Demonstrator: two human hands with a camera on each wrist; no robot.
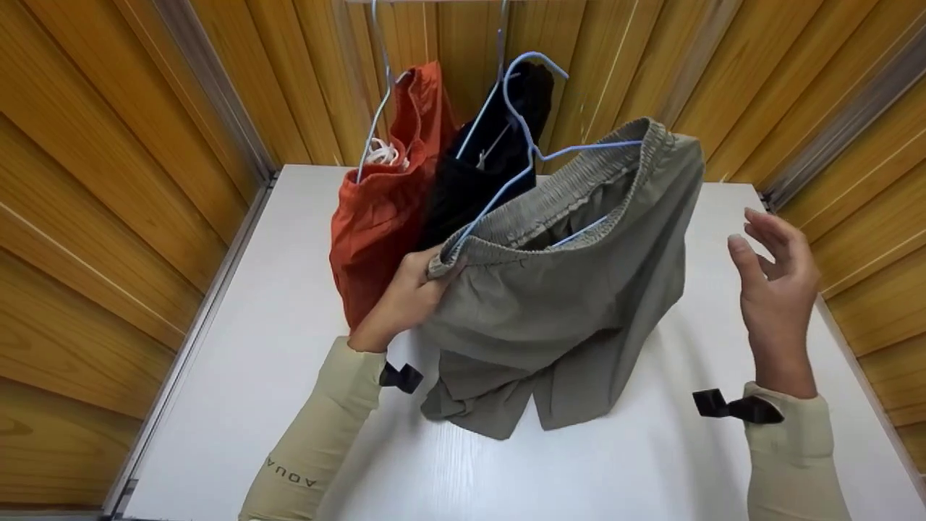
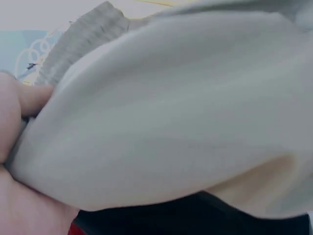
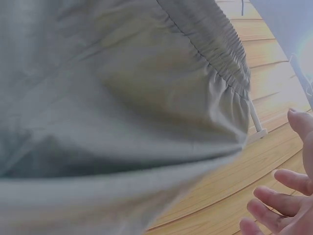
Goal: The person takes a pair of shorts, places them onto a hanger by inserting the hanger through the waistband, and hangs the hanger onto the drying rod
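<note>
Grey-green shorts (image 1: 535, 297) with an elastic waistband hang stretched on a light blue wire hanger (image 1: 532, 148), whose hook points up and to the right. My left hand (image 1: 412, 293) grips the left end of the waistband where the hanger's corner sits inside it. In the left wrist view, the shorts' cloth (image 2: 161, 112) fills most of the picture beside the thumb and palm. My right hand (image 1: 778, 282) is raised to the right of the shorts, apart from them, fingers loosely bent and holding nothing. The right wrist view shows its spread fingers (image 3: 279, 203) beside the waistband (image 3: 215, 44).
Behind the shorts, an orange-red pair of shorts (image 1: 376, 217) with white drawstring and a black garment (image 1: 470, 188) hang on wire hangers from a rail (image 1: 434, 1). A white table (image 1: 239, 347) lies below. Wood-panelled walls (image 1: 94, 166) stand on the left, back and right.
</note>
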